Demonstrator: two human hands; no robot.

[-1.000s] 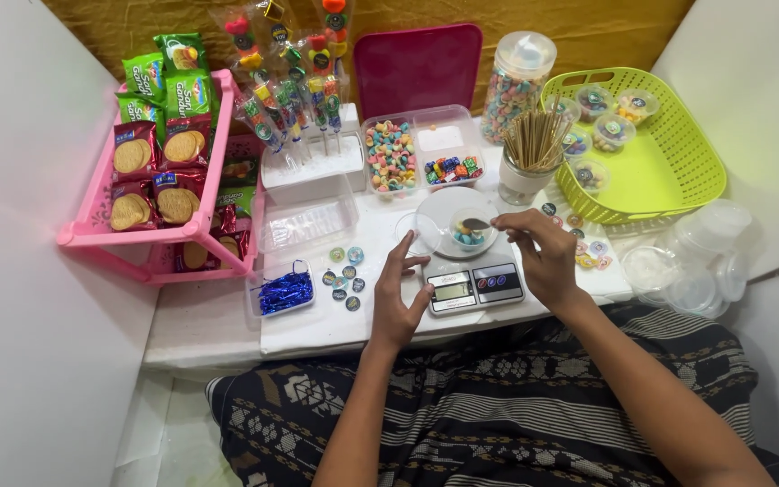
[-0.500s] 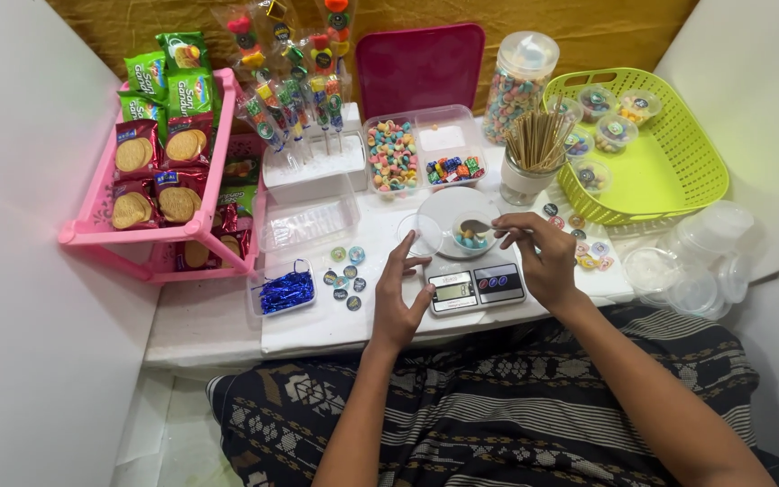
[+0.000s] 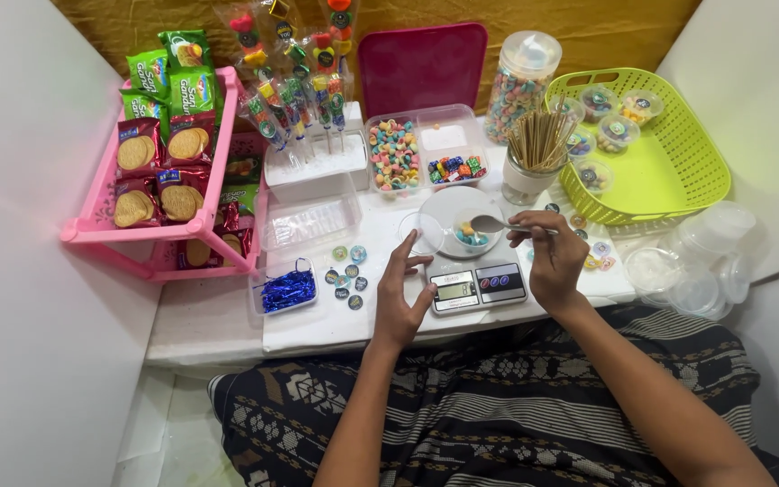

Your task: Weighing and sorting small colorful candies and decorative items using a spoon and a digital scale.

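My right hand (image 3: 554,260) holds a metal spoon (image 3: 496,225) over a small clear cup with a few coloured candies (image 3: 468,234), which stands on the round white plate of a small digital scale (image 3: 475,287). My left hand (image 3: 398,298) rests on the white table just left of the scale, fingers spread, fingertips near a clear lid (image 3: 415,233). Small round stickers (image 3: 346,275) lie left of that hand.
A pink rack of biscuit packets (image 3: 160,171) stands at the left. A tray of blue tinsel (image 3: 287,290), clear boxes of candies (image 3: 396,153), candy skewers (image 3: 299,99), a jar (image 3: 517,86), a cup of wooden sticks (image 3: 534,149), a green basket (image 3: 669,167) and empty clear cups (image 3: 696,261) surround the scale.
My right hand has drawn the spoon slightly back over the cup. My left hand has stayed beside the scale with its fingers a little more spread.
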